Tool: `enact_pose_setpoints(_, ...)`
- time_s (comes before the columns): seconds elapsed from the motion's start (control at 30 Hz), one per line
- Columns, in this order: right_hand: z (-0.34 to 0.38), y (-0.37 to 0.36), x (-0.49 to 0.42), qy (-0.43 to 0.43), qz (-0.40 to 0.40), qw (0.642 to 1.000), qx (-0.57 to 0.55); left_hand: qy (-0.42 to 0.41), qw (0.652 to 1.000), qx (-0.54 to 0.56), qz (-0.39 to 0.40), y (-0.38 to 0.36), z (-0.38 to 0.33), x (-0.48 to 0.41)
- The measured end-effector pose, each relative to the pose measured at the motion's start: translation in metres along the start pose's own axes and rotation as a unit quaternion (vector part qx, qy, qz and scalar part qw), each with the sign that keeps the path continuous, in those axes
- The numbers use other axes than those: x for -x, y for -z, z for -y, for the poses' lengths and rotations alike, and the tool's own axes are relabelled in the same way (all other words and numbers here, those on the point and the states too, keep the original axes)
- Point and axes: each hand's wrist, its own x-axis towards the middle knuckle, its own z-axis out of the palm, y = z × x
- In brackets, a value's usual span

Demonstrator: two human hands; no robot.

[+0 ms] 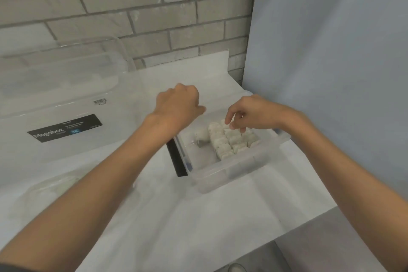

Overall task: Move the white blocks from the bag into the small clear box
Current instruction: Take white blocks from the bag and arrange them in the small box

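White blocks (pixel 229 139), small and rounded, lie in neat rows inside the small clear plastic box (pixel 231 172), filling its far right part, while one looser block rests apart to their left on the box floor. At the far left of the white worktop (pixel 176 216) stands a large clear plastic storage bin (pixel 61 86) with a black label and a barcode sticker, set against the grey brick wall (pixel 132 6). Near its front, at the left edge, lies a crumpled clear plastic bag (pixel 50 192); what it holds cannot be told. A black strip (pixel 176 159) lies just beside the small box's left wall. The left hand (pixel 178 104) hovers above the box's far left corner, curled into a loose fist, and whether it grasps anything cannot be told. The right hand (pixel 249 115) reaches down over the rows, fingertips pinched together and touching the top blocks. A pale blue panel (pixel 331 73) stands at the right.
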Motion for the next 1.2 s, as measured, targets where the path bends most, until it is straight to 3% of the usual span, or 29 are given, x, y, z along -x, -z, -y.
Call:
enact_pose_setpoints(0.27, 0.093, -0.010, -0.003, 0.110, -0.036, 0.993, -0.001, 0.068, 0.976, 0.209, -0.005, 0.028, 0.102, 0.068)
enact_pose_setpoints(0.63, 0.231, -0.127, -0.037, 0.255, 0.033, 0.966, -0.022, 0.175, 0.950, 0.258, 0.000, -0.019, 0.232, 0.188)
enact_pose_setpoints(0.8, 0.262, -0.190, -0.048, 0.241, 0.046, 0.969, -0.010, 0.179, 0.952, 0.244, 0.041, -0.042, 0.252, 0.216)
enact_pose_setpoints(1.07, 0.288, -0.260, -0.062, 0.069, 0.027, 0.997, 0.012, 0.203, 0.961, 0.177, 0.059, -0.064, 0.266, 0.235)
enact_pose_setpoints(1.2, 0.292, -0.273, -0.061, 0.062, 0.023, 0.998, 0.017, 0.201, 0.958, 0.197, 0.047, -0.067, 0.271, 0.241)
